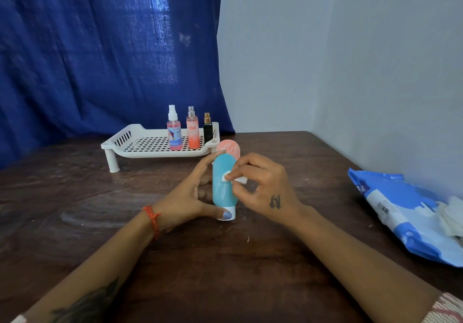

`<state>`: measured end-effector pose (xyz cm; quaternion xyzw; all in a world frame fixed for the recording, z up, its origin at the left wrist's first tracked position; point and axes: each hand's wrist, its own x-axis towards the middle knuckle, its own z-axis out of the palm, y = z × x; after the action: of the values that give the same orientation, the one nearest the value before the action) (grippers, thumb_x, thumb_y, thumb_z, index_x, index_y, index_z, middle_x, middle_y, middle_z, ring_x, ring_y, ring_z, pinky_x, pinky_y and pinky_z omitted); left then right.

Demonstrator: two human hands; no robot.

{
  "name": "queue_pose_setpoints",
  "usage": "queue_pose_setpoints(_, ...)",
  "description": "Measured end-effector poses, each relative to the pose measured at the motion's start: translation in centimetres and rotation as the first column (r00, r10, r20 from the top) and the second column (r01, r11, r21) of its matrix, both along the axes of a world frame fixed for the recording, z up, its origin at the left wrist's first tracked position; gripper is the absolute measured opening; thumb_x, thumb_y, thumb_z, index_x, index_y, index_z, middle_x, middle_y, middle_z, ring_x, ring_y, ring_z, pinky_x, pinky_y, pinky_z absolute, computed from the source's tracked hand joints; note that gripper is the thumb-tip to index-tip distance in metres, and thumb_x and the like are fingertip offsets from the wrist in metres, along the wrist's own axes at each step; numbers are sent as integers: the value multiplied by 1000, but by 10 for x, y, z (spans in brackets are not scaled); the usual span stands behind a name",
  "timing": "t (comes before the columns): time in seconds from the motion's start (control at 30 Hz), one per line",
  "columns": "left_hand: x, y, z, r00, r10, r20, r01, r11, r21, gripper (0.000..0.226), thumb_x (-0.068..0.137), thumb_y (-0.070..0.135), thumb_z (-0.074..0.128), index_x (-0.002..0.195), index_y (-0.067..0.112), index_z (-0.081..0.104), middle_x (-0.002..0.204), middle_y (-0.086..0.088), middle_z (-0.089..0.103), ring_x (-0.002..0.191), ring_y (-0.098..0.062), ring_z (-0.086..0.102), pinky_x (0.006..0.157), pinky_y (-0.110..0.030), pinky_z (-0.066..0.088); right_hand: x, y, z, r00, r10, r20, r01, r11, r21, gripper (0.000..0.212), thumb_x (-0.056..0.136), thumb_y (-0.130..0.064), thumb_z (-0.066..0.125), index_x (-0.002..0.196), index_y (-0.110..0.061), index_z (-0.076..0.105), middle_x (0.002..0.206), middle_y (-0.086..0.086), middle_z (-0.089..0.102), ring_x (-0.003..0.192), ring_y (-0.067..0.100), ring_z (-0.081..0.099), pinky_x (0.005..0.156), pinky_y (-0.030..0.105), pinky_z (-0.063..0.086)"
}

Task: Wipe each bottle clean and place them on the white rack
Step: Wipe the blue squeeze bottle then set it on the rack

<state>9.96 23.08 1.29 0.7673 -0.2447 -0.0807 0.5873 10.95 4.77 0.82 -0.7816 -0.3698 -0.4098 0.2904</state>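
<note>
A teal bottle (222,182) stands on its white cap at the middle of the brown table (225,260). My left hand (190,195) holds it from the left, thumb on the cap. My right hand (260,187) pinches a small white wipe (235,178) and presses it against the bottle's side. Behind the teal bottle a pink bottle (229,148) stands on the table, partly hidden. On the white rack (140,145) stand a pink spray bottle (174,132), an orange spray bottle (193,131) and a dark green bottle (207,128).
A blue and white pack of wipes (400,212) lies at the table's right edge, with loose white wipes (451,215) on it. A blue curtain (100,47) hangs behind the rack. A grey wall (375,72) runs along the right side.
</note>
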Motion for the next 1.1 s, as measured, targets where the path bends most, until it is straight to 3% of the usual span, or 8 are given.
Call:
queue_pose_setpoints(0.13,0,-1,-1,1000,7,12,-7,1000,-1,108,64,-7,79,140,44,22,134,0,52,111,-18,63,91,-39,53,1,0,0,999,-35,19,35,999,26,17,80,-17,61,89,-7,71,89,7,66,83,9,59,73,12,46)
queue_pose_setpoints(0.3,-1,0,0,1000,15,16,-16,1000,5,107,65,-7,78,141,43,22,132,-1,53,110,-18,63,90,-38,54,2,4,-3,998,-53,27,54,997,-57,21,80,-17,67,99,-7,70,98,8,66,92,12,59,82,9,42)
queue_pose_setpoints(0.5,0,0,-1,1000,4,16,-4,1000,-5,107,65,-8,78,141,41,22,132,-3,54,109,-21,63,90,-41,54,-1,1,2,999,-28,27,29,998,-47,19,78,-18,59,86,-7,72,87,5,66,84,8,55,77,4,38)
queue_pose_setpoints(0.73,-1,-1,-1,1000,3,18,-2,1000,-20,105,65,-10,77,139,43,24,131,-1,54,109,-19,64,85,-34,55,-2,4,-1,992,-83,95,93,990,-108,24,74,-9,75,97,-4,70,97,11,67,89,16,61,79,20,48)
queue_pose_setpoints(0.97,0,-1,0,1000,4,4,-4,1000,-2,106,65,-7,78,140,42,22,133,-1,52,110,-18,63,90,-39,54,-3,1,3,996,-52,68,60,990,-131,17,74,-12,68,90,-7,72,91,7,67,88,10,57,80,11,42)
queue_pose_setpoints(1.1,0,-2,-1,1000,5,5,-5,1000,-15,106,65,-9,77,141,41,21,132,0,51,109,-15,63,86,-32,55,-3,2,1,991,-104,84,113,988,-105,19,81,-17,60,93,-7,70,94,8,67,88,12,59,80,13,43)
